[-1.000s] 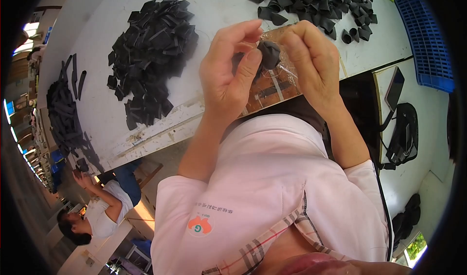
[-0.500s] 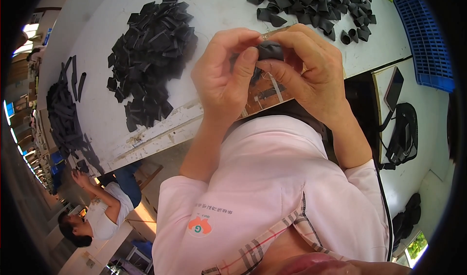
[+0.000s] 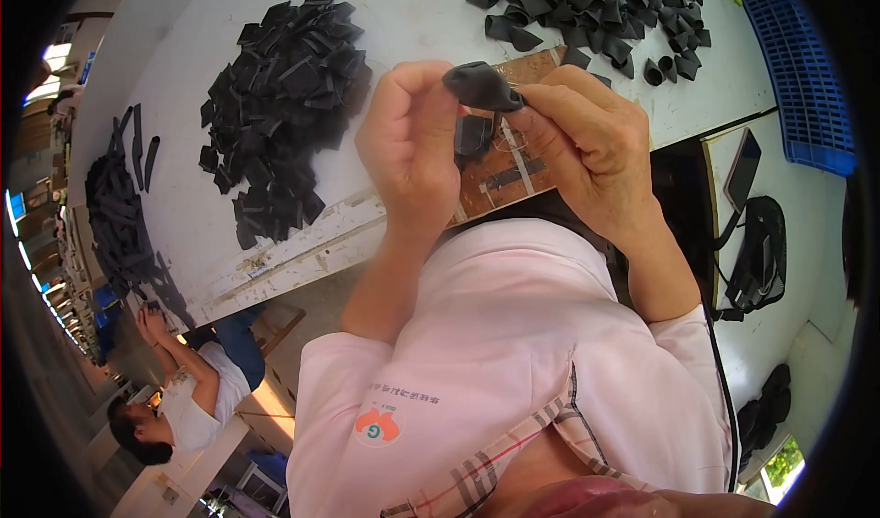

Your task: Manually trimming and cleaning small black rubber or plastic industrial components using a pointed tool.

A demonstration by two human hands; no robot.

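Note:
A small black piece of soft sheet material (image 3: 478, 85), curled into a cone-like shape, is held up between my two hands. My left hand (image 3: 412, 142) is closed on its wide, rounded end, with most of the fingertips hidden. The narrow end is pinched between the thumb and fingers of my right hand (image 3: 591, 142). Below them, a brown board (image 3: 532, 165) with pale strips lies at the table edge. Another dark piece (image 3: 471, 137) shows on or just above this board, partly behind my left hand.
Flat black pieces form a heap (image 3: 284, 105) on the white table (image 3: 174, 234). Rolled black pieces (image 3: 596, 9) lie at the far right, beside a blue crate (image 3: 797, 78). Black strips (image 3: 119, 215) lie far left, near a co-worker (image 3: 197, 394). A phone (image 3: 742, 170) and black bag (image 3: 763, 247) are at right.
My hands have drawn slightly apart. The black piece has shifted left and up and turned, showing its rounded end. More of the board and the dark piece below has come into sight.

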